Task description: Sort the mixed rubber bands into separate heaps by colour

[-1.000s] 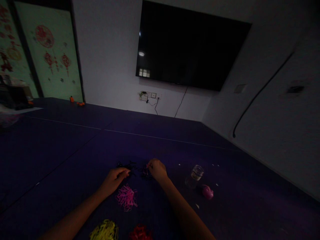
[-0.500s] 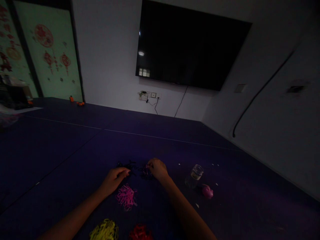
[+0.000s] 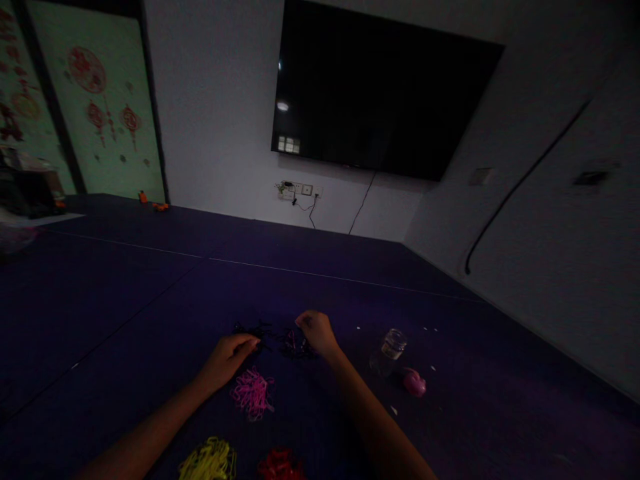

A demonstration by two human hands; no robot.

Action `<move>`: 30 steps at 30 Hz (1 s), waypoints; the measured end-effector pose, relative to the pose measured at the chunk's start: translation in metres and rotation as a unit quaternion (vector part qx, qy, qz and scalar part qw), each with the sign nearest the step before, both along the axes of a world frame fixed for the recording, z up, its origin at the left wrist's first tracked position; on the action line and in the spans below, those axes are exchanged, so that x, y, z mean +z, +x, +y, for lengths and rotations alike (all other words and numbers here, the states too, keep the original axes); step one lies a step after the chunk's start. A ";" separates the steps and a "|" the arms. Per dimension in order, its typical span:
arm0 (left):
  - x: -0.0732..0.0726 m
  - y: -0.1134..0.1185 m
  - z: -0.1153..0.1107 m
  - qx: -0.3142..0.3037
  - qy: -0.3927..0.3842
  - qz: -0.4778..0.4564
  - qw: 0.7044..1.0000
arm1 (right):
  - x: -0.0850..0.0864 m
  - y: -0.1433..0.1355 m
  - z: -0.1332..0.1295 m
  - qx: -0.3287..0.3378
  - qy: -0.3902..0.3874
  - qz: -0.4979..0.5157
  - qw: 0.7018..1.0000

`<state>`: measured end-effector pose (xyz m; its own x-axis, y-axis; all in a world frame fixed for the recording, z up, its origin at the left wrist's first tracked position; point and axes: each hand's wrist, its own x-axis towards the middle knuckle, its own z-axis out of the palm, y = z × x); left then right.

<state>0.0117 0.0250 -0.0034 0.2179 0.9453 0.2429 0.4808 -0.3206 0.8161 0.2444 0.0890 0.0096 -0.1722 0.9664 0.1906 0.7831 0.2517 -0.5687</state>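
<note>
My left hand (image 3: 231, 357) rests beside a loose pile of black bands (image 3: 253, 330), its thumb and fingers pressed together; what is between them is too dark to make out. Just above and right of a second dark pile with some pink strands (image 3: 294, 343) is my right hand (image 3: 316, 330), fingers closed, the tips too dim to show any held item. Below my left hand lies a pile of pink bands (image 3: 253, 393). Nearer to me are yellow bands (image 3: 210, 460) and red bands (image 3: 281, 465).
A clear jar (image 3: 389, 352) stands right of my right hand, with a pink object (image 3: 415, 383) beside it. Small white scraps lie around them on the dark blue surface (image 3: 240, 287). Small orange items (image 3: 161, 207) sit far left, near the wall.
My right hand has lifted slightly up and away from the dark pile, whose pink strands show more. My left hand has stayed in place.
</note>
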 end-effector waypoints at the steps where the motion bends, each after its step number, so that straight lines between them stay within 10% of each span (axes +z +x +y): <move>1: 0.000 0.000 0.000 0.000 0.000 0.000 1.000 | 0.000 0.000 0.001 0.009 -0.001 0.006 1.000; 30: -0.001 0.000 0.000 0.001 -0.008 -0.021 1.000 | 0.018 -0.015 -0.019 -0.001 -0.012 -0.127 0.992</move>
